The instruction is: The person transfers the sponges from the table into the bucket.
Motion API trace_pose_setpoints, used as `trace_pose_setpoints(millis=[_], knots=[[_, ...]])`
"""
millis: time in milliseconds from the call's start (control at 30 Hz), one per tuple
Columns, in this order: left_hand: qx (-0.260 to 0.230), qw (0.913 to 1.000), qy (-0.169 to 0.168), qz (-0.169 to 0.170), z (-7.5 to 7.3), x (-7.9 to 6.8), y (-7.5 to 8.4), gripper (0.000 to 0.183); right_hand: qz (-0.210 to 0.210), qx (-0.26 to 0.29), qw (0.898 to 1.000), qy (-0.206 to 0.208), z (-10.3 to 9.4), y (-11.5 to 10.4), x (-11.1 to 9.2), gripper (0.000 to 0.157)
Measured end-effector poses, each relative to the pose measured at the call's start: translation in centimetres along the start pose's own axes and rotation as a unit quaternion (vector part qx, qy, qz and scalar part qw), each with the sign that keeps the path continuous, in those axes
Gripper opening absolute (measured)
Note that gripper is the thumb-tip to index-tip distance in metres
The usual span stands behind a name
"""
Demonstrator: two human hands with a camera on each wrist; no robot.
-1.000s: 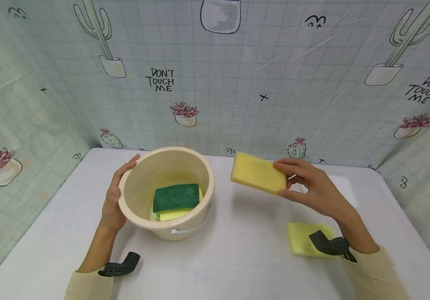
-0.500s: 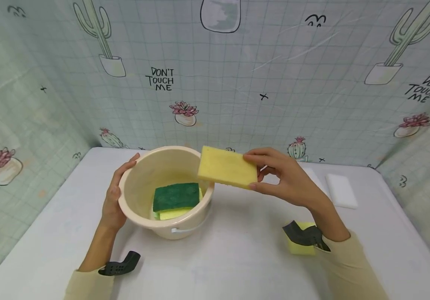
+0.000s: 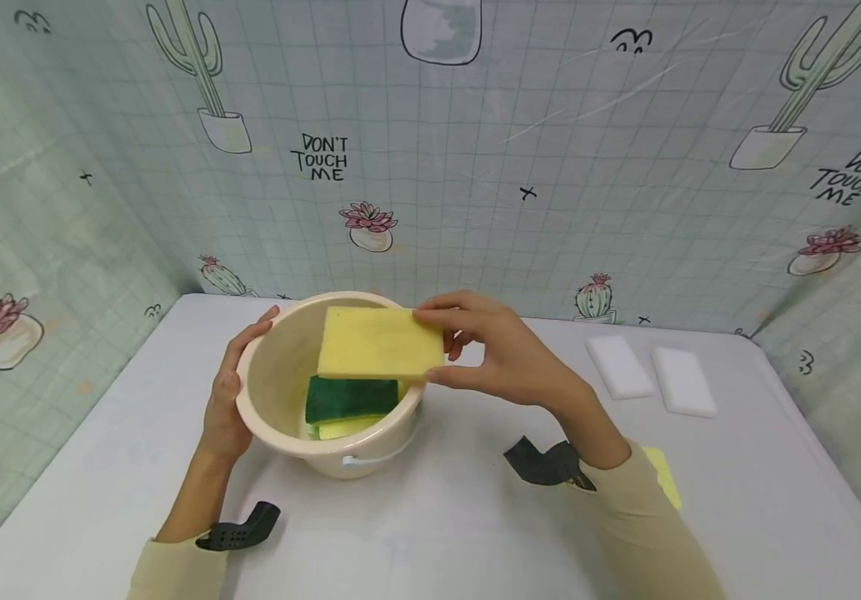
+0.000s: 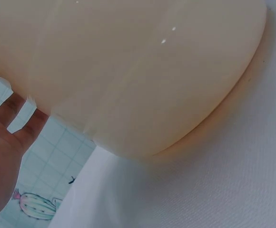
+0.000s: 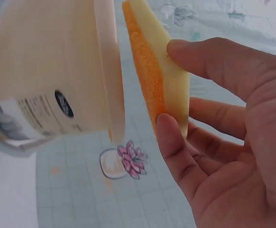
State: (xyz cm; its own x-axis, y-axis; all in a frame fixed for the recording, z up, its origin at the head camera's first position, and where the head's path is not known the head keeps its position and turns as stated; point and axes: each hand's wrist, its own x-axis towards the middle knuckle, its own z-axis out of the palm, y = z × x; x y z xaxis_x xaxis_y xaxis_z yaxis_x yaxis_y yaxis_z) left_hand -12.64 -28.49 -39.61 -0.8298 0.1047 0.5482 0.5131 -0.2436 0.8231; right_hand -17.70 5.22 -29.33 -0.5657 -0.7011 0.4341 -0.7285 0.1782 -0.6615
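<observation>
My right hand (image 3: 501, 350) pinches one end of a yellow sponge (image 3: 377, 343) between thumb and fingers, holding it over the mouth of a cream bucket (image 3: 272, 437). In the right wrist view the sponge (image 5: 157, 71) shows an orange layer on its other face, and it is apart from the bucket's rim (image 5: 112, 71). At the bucket's left side, my left hand (image 3: 227, 404) grips the wall near the rim; some of its fingers are hidden behind it. Inside the bucket lies a green-topped sponge (image 3: 349, 400) with yellow below it, partly covered by the held sponge.
Two white sponge blocks lie on the table's right, the nearer block (image 3: 620, 367) beside the farther block (image 3: 683, 382). A yellow sponge (image 3: 664, 477) is mostly hidden beneath my right sleeve. A printed curtain (image 3: 475, 242) stands behind the white table (image 3: 438, 533).
My right hand has carried the yellow sponge leftward from beside the bucket to above its opening. The white blocks have come into view. My left hand and the bucket have stayed in place.
</observation>
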Motion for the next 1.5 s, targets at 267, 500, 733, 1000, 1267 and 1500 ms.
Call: trace_pose_setpoints(millis=[267,500,733,1000,1267,1500], knots=[[0.029,0.9995,0.004,0.011,0.0,-0.1,-0.1,0.063,0.018,-0.01,0.999,-0.033,2.0,0.2,2.5,0.056],[0.034,0.9993,0.007,0.01,0.0,-0.1,-0.1,0.063,0.028,-0.054,0.997,-0.057,2.8,0.0,3.9,0.056],[0.03,0.9995,0.0,0.01,0.0,-0.1,0.0,0.062,0.074,-0.098,0.989,-0.083,3.6,-0.1,5.1,0.059],[0.03,0.9995,-0.004,0.012,0.0,-0.1,0.0,0.061,0.094,-0.101,0.985,-0.102,4.2,-0.3,5.8,0.059],[0.031,0.9995,-0.003,0.011,-0.1,-0.1,0.0,0.061,0.101,-0.123,0.981,-0.111,4.6,-0.4,6.2,0.059],[0.026,0.9996,-0.004,0.009,0.0,-0.1,0.1,0.062,0.112,-0.129,0.978,-0.118,4.4,-0.4,6.3,0.059]])
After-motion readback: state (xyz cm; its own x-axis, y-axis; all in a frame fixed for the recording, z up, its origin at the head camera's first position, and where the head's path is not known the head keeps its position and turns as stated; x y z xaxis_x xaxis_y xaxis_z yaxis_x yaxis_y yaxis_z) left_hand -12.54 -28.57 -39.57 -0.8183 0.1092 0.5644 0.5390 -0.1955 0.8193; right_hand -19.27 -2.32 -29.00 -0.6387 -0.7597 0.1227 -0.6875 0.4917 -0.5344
